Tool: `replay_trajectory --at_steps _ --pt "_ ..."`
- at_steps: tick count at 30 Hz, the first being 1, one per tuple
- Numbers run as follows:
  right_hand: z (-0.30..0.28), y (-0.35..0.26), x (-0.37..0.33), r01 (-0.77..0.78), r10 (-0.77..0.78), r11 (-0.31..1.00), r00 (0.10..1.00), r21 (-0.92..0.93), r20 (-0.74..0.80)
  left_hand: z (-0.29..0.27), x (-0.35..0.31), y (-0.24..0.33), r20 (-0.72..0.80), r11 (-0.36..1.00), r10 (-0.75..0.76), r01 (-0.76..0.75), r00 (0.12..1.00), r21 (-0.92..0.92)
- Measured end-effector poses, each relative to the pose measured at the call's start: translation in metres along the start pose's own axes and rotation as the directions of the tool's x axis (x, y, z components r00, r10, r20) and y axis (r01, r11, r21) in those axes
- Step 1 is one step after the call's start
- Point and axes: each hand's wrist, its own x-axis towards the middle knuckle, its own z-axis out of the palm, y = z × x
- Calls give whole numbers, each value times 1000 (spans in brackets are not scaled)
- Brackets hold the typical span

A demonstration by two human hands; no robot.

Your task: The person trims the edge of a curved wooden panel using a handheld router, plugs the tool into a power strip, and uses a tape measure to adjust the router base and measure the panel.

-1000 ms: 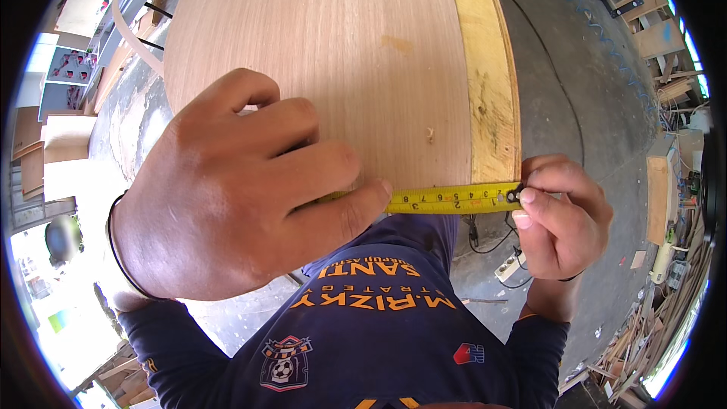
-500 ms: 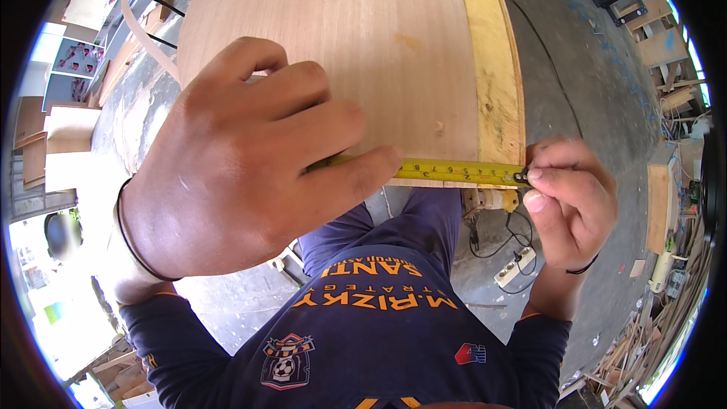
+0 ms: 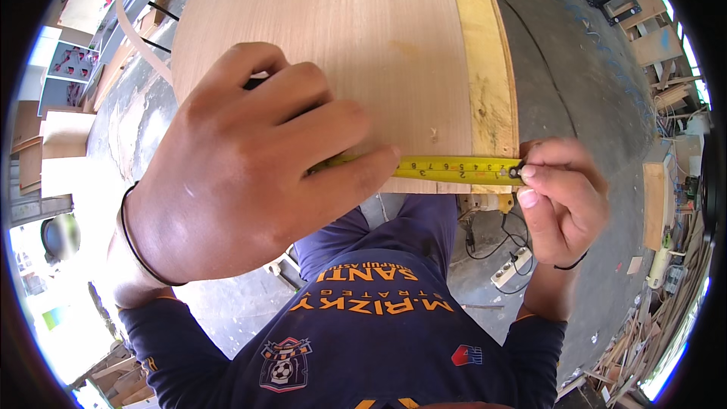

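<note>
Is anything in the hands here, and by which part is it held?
A yellow measuring tape: the right hand pinches its end tip; the left hand covers it farther along, hiding its exact grip.

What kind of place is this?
Most likely a woodworking shop: a large wood-grain panel with a yellow tape measure stretched across its near end, and a heap of thin wood scraps along the right side.
</note>
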Motion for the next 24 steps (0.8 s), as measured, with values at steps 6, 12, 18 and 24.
replay_trajectory --at_steps 6,12,18,24 --pt "1 0 1 -21 21 999 1000 26 -2 2 0 -1 1 1000 0 0 1000 5" --pt "3 -1 3 -25 25 999 1000 42 4 -5 0 1 48 1000 -21 20 999 10" --pt "3 -4 4 -39 40 998 999 58 -2 -1 0 2 9 1000 -22 22 1000 8" --pt "7 -4 9 -29 28 999 999 22 16 2 0 -4 4 999 0 1 1000 -44"
